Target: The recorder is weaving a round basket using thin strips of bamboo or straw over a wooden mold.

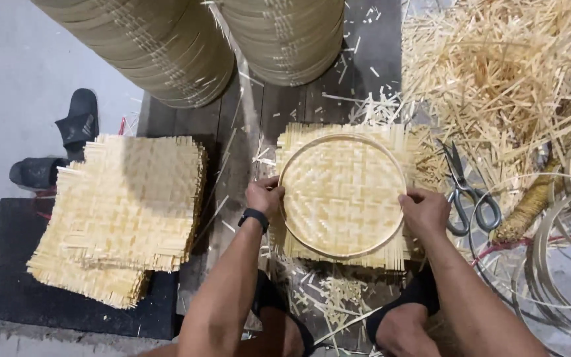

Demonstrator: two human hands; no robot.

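The left hand, a black watch at its wrist, grips the left edge of a thin round bamboo hoop; its fingertips are hidden under the rim. The hoop lies flat on a pale square woven bamboo mat on the dark plank floor; being round, it shows no long axis. The right hand clasps the hoop's right edge. Left lies a stack of pale woven mats, its lower edge ragged; right, grey metal scissors point up-left, half buried in straw-coloured bamboo offcuts.
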